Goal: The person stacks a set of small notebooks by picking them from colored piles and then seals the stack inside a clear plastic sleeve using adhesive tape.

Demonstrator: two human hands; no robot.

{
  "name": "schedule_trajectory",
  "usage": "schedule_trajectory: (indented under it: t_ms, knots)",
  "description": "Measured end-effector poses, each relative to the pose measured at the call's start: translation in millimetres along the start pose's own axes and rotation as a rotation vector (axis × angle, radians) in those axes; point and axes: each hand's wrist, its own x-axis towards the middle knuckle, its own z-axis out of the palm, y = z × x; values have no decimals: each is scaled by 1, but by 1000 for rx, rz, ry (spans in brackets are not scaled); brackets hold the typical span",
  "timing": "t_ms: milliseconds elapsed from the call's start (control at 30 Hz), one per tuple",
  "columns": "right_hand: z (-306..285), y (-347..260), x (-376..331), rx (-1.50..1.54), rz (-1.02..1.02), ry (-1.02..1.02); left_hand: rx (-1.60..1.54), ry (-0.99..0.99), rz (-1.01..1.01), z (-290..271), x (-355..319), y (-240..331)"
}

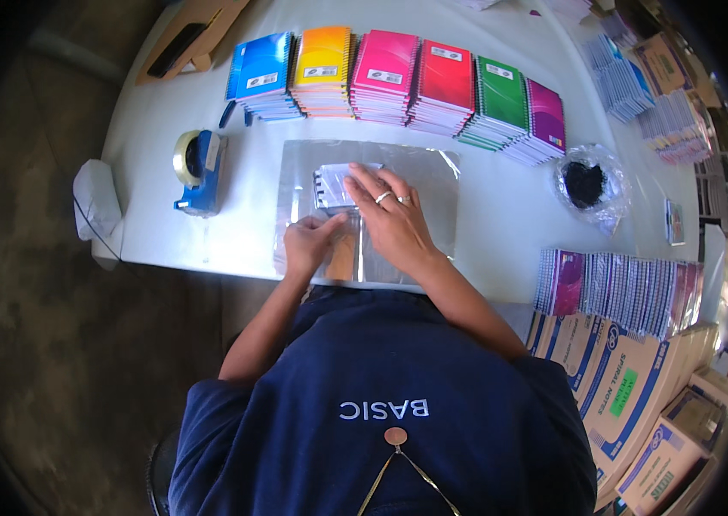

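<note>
A small white spiral notebook (328, 191) lies in front of me on a grey, shiny sheet (437, 193) that looks covered with clear plastic. Across the notebook's top rests my right hand (394, 219), its fingers stretched out and pressing down; rings are on it. At the notebook's near edge my left hand (310, 245) has thumb and fingers pinched together. Whatever lies between them, perhaps the edge of clear film, is too fine to make out. A brown-orange strip (342, 258) shows just below the left fingertips.
Beyond the sheet stand stacks of spiral notebooks in blue (261, 69), yellow (322, 64), pink (385, 64), red (445, 77), green (501, 95) and purple (546, 116). A blue tape dispenser (200, 176) sits left. Right are a plastic bag (596, 181), a notebook row (622, 288) and cartons (630, 387).
</note>
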Motion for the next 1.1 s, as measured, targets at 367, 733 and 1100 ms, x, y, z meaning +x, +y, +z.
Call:
schedule_trajectory:
  t_ms: [367,733,1100]
  knots:
    - [-71,12,-86,12,151,170,-249,-637,-183,40,13,98]
    - [-180,96,-324,-713,691,343,106,-1055,403,340,-74,99]
    - [-103,74,-268,384,1114,1066,-581,-1169,-231,373,-139,106]
